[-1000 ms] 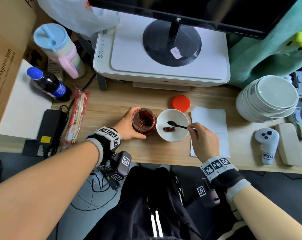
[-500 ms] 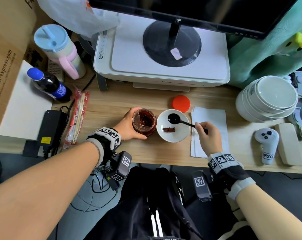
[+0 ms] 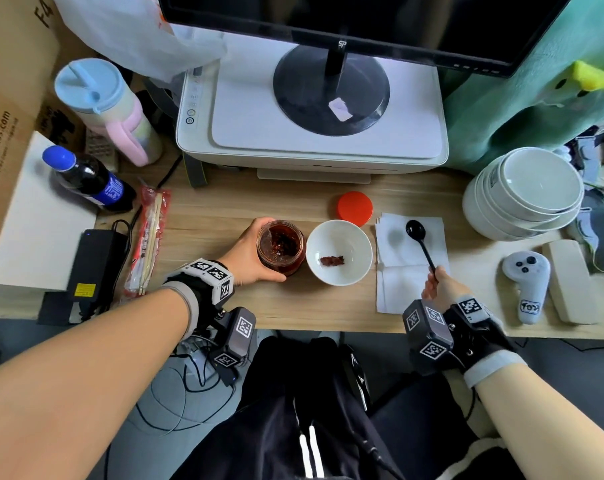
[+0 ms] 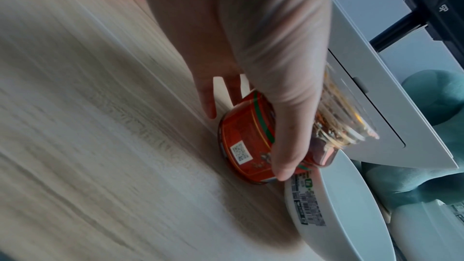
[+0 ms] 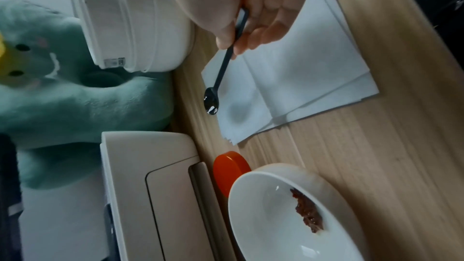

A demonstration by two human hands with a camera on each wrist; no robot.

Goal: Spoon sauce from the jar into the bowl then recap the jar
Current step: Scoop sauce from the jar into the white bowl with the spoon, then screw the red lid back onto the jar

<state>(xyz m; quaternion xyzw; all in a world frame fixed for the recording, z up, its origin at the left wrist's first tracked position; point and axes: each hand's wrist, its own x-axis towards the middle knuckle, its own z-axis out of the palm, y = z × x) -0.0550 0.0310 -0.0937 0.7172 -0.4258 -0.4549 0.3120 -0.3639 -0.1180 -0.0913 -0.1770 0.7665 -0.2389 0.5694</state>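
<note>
Sauce jar (image 3: 281,247) stands open on the wooden surface (image 3: 217,216), steadied by the left hand (image 3: 248,252), whose fingers (image 4: 283,158) curl round its labelled glass wall, thumb on the near side. A dab of sauce (image 3: 331,260) already lies in the white bowl (image 3: 339,251) just beside the jar. The right hand (image 3: 440,289) pinches the tip of the black spoon's (image 3: 421,244) handle between thumb and fingertips, holding its bowl above the white napkins (image 3: 411,271), apparently to park it where drips stain nothing; whether it touches the paper is unclear. The red lid (image 3: 354,207) waits behind the bowl, well apart from both hands, so recapping remains undone.
</note>
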